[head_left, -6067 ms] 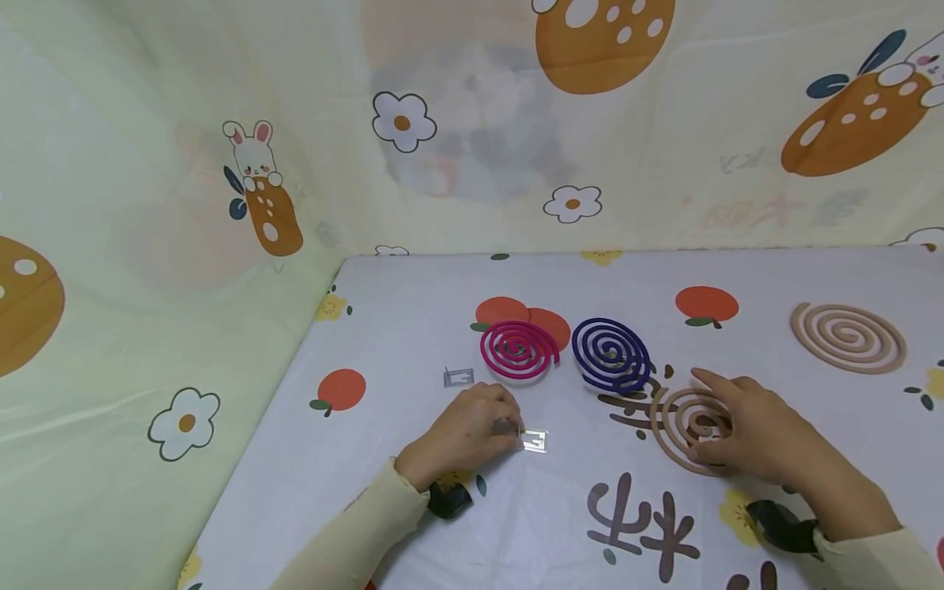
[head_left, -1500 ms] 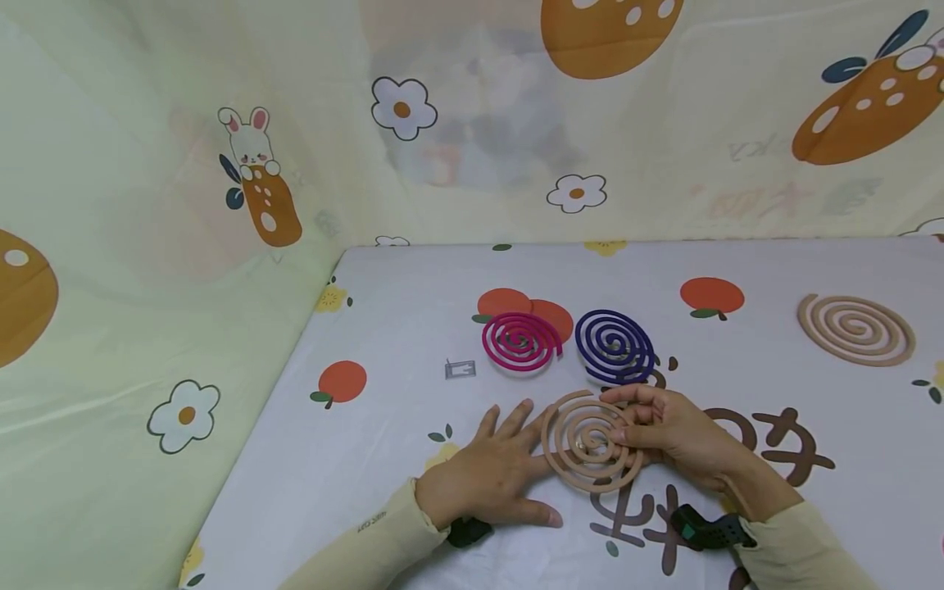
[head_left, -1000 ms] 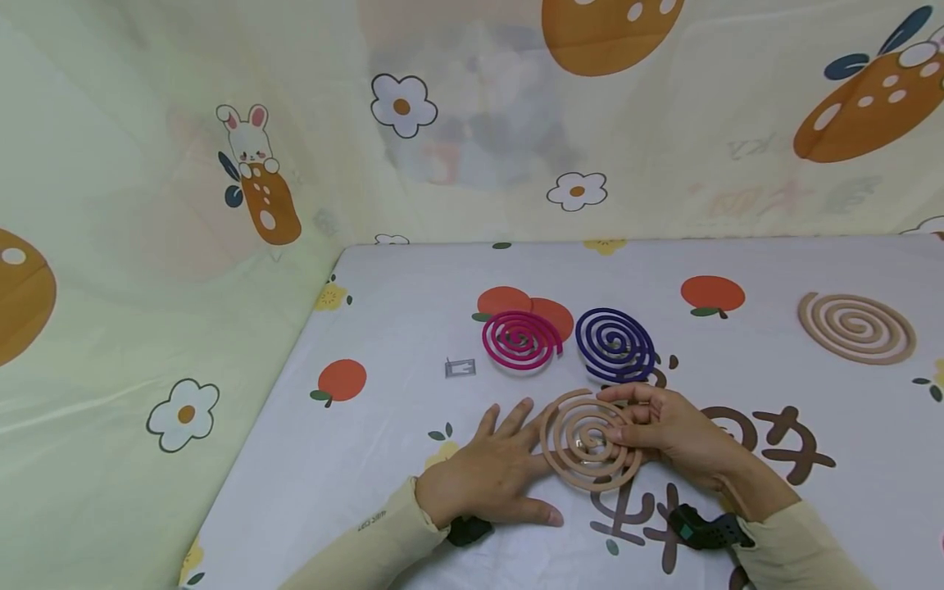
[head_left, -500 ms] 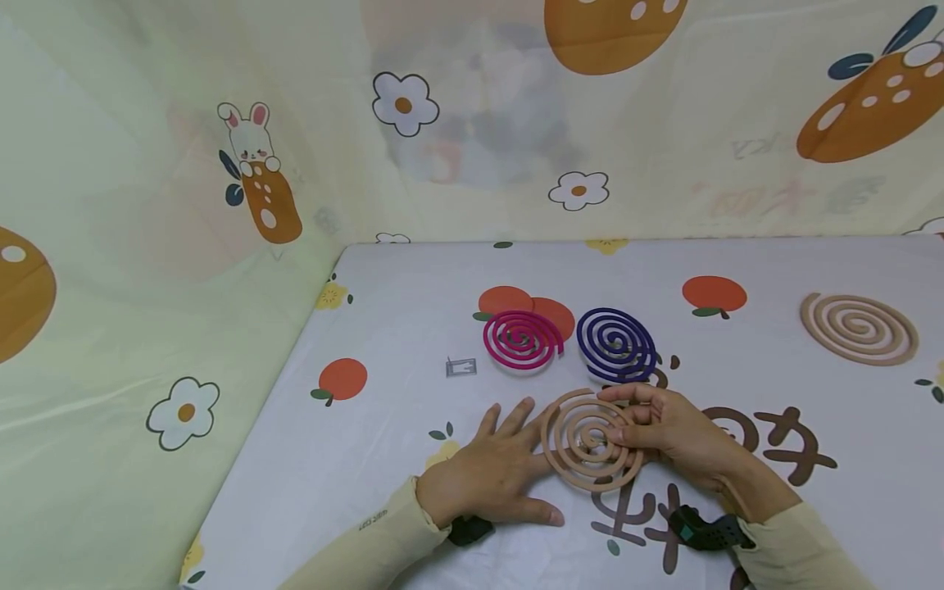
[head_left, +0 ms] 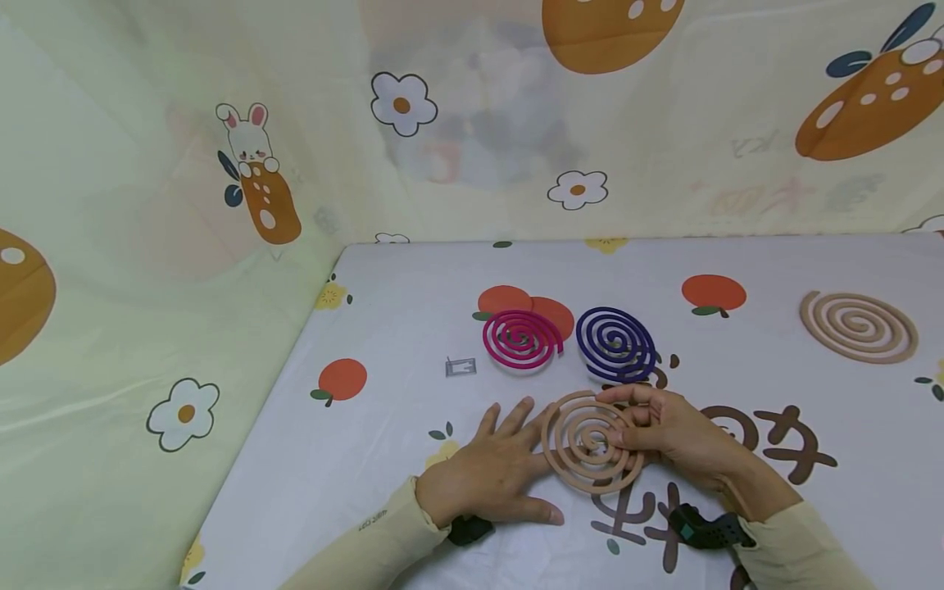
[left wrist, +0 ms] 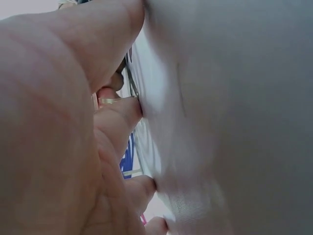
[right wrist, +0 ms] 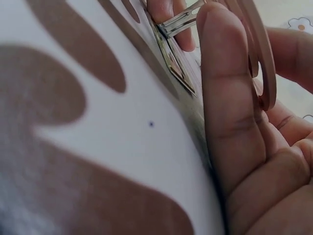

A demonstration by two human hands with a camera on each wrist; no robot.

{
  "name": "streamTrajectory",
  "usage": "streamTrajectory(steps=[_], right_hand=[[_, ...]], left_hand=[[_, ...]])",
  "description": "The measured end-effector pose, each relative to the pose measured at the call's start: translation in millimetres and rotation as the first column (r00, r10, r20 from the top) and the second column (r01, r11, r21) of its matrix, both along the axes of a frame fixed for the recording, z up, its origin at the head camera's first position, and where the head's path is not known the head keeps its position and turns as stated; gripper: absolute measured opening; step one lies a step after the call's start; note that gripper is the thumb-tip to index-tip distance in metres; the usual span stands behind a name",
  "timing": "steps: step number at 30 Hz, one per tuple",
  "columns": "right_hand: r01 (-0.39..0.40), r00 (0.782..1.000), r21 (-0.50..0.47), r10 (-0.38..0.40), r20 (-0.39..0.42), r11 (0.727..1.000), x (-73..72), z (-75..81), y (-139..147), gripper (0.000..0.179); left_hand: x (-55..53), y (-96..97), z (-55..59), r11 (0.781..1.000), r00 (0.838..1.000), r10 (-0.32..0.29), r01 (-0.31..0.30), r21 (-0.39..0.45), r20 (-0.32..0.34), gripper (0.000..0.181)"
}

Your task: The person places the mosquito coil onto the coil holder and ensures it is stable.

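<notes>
A brown mosquito coil (head_left: 584,428) lies just above the cloth, tilted slightly, between my two hands. My right hand (head_left: 674,430) pinches its right side between thumb and fingers. Palm down, my left hand (head_left: 487,478) rests on the cloth with fingers spread, some reaching beneath the coil's left side. Under the coil, a metal coil stand (right wrist: 181,22) rises from its flat plate beside a fingertip in the right wrist view. Coil and fingers mostly hide that stand in the head view. Whether the coil is seated on it, I cannot tell.
Behind my hands are a pink coil (head_left: 519,338) and a dark blue coil (head_left: 615,342), apparently raised slightly. A flat metal stand (head_left: 460,367) lies left of the pink one. Another brown coil (head_left: 859,328) lies far right. Patterned cloth walls rise behind and left.
Since the oldest frame, my right hand has carried the brown coil left over the stand my left hand held; that hand has flattened. Over the last second almost nothing has moved.
</notes>
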State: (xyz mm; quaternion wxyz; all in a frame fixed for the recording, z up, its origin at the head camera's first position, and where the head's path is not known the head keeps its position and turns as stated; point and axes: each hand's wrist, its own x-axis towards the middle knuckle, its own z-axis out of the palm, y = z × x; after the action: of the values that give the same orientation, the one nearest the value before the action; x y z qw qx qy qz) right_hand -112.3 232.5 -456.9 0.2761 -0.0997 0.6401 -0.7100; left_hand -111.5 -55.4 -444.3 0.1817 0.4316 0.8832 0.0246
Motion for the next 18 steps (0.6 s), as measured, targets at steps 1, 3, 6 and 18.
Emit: streamTrajectory(steps=[1, 3, 6, 18], right_hand=[[0.000, 1.000, 0.004, 0.000, -0.001, 1.000, 0.1, 0.1, 0.1, 0.064], [-0.001, 1.000, 0.007, 0.001, -0.004, 1.000, 0.3, 0.1, 0.4, 0.064], [0.001, 1.000, 0.000, -0.001, -0.003, 1.000, 0.7, -0.7, 1.2, 0.063], [0.026, 0.999, -0.029, -0.025, 0.028, 0.999, 0.5, -1.3, 0.9, 0.055]], left_hand=[[0.0, 0.0, 0.0, 1.000, 1.000, -0.001, 0.001, -0.001, -0.002, 0.086], [-0.1, -0.1, 0.1, 1.000, 1.000, -0.004, 0.004, -0.002, -0.006, 0.086], [0.3, -0.2, 0.2, 1.000, 1.000, -0.007, 0.007, -0.002, -0.006, 0.087], [2.7, -1.5, 1.0, 0.999, 0.998, -0.043, 0.044, 0.005, -0.041, 0.087]])
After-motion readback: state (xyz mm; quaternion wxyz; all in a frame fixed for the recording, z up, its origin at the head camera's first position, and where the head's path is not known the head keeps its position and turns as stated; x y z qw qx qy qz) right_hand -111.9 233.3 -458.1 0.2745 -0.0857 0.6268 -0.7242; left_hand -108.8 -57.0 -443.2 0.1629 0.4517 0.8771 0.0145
